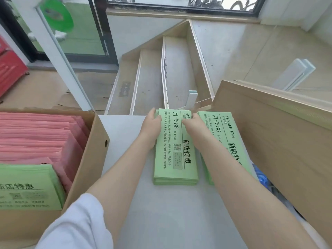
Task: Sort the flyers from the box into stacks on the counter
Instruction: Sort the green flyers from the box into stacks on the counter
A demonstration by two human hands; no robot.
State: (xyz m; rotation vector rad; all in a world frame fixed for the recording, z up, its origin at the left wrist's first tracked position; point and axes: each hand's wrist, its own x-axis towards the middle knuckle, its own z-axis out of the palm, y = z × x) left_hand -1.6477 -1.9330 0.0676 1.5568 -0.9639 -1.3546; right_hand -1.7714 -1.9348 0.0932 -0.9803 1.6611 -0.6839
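Two stacks of green flyers lie side by side on the grey counter. My left hand grips the left edge of the middle stack, thumb on top. My right hand holds the same stack's right edge, in the gap beside the right-hand stack, which my right forearm partly covers. The cardboard box stands at the left. It holds a thick pile of pink flyers and a pile of green flyers at its near end.
A wooden panel rises along the counter's right side, close to the right stack. Past the counter's far edge a staircase drops away. A glass door and a red object are at far left.
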